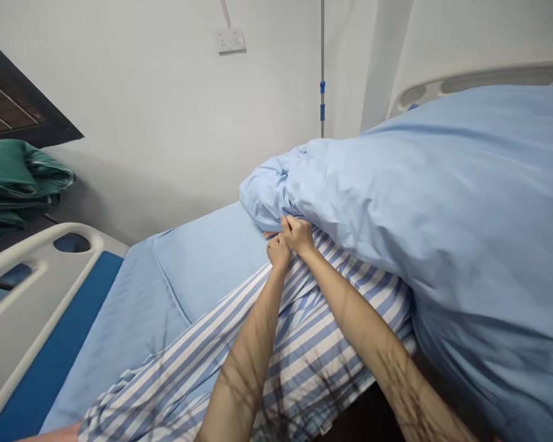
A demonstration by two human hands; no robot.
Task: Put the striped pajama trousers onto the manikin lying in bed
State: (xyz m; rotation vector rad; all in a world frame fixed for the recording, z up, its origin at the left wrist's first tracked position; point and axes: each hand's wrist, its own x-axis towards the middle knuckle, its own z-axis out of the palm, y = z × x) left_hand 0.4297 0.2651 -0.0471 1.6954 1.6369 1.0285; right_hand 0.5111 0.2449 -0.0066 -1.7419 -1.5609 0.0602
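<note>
Both my hands are closed and close together at the edge of a blue quilt (373, 184). My left hand (279, 252) is curled into a fist on a blue-and-white striped garment (299, 301). Just beyond it and slightly right, my right hand (298, 234) is also closed, at the line where stripes meet quilt. The cloth inside the fingers is mostly hidden. A pinkish, skin-coloured part shows beside my hands under the quilt's edge. Another skin-coloured part (55, 434) sticks out of the garment's lower-left end. The garment lies wrinkled across a light blue bed sheet (203, 245).
A cream footboard (69, 245) with hand holes rises at the left, with a dark blue panel (69, 331) beside the mattress. Folded green cloths (23, 178) sit beyond. A thin pole (322, 61) stands against the wall, and a headboard (483, 80) is behind the quilt.
</note>
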